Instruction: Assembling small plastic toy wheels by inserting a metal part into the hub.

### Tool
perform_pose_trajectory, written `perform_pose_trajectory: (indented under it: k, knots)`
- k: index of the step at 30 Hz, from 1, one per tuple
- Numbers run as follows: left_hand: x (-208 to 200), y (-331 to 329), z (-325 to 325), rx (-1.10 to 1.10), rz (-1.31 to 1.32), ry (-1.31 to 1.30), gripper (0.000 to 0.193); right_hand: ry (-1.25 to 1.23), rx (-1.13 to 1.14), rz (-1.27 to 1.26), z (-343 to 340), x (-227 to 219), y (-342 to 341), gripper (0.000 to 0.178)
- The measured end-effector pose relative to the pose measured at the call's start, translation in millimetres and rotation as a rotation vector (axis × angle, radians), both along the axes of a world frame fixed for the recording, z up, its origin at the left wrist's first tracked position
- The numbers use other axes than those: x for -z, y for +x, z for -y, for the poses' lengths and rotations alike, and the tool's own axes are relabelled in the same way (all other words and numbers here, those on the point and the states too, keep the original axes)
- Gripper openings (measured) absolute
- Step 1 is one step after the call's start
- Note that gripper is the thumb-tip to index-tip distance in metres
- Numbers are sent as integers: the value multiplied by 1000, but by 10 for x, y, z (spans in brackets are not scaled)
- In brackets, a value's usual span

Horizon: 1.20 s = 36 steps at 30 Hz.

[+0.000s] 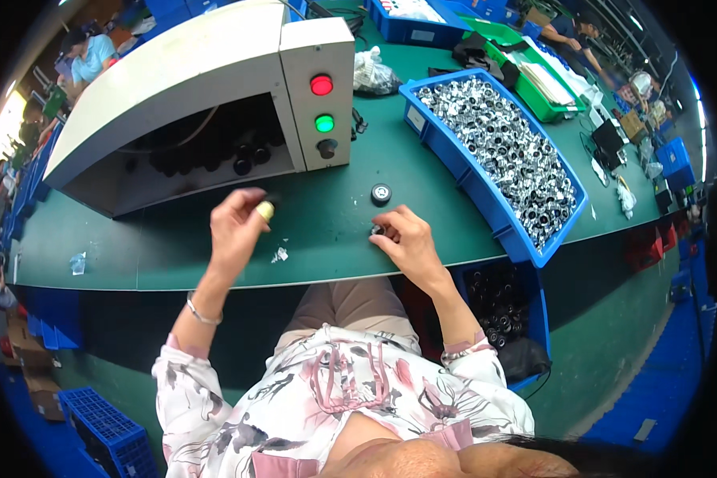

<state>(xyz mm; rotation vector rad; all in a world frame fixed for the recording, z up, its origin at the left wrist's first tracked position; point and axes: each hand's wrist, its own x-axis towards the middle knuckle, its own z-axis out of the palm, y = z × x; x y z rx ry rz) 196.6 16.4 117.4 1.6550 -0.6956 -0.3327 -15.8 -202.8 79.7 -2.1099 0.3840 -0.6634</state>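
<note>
A person sits at a green table (327, 239) and looks down at two bare hands. The left hand (235, 227) is lifted a little above the table, just in front of the dark opening of a big cream machine (183, 80). Its fingers are curled shut around a small part (266, 209) with a yellowish end that sticks out near the thumb. The right hand (406, 239) rests on the table, to the right of the left hand and apart from it. Its fingertips pinch a small shiny metal piece (377, 230) against the table top. A little farther away from that hand lies a round black part (382, 193) with a silver middle, all by itself on the green. On the front of the machine are a red light (321, 84), a green light (324, 123) and a black knob (326, 146), one under the other. To the right stands a long blue bin (486, 191) full of shiny silver parts. Near the table's front edge on the right, lower down, another blue bin (538, 311) holds dark parts. A small white scrap (280, 255) lies on the table between the two hands. Far away at the back, other people work at other tables.
</note>
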Motion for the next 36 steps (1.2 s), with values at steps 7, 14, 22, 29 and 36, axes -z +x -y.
perform_pose_trajectory:
  k: [7,14,22,29,36]
  knots:
    - [304,-947,105,187,-702,-360,18,-432,71,95,-306,-229,-13,24]
    - [380,-1276,234,300,-673,-414,23,-162,-123,246,-495,-175,-198,28]
    - [471,-1469,-33,305,-547,-311,11,132,-239,178,-669,-20,-458,19]
    - [577,-1533,-173,379,-696,-112,10,708,-279,-4,-829,336,-671,14]
    - [726,-1549,-230,366,-704,-129,9,609,-239,49,-924,442,-676,14]
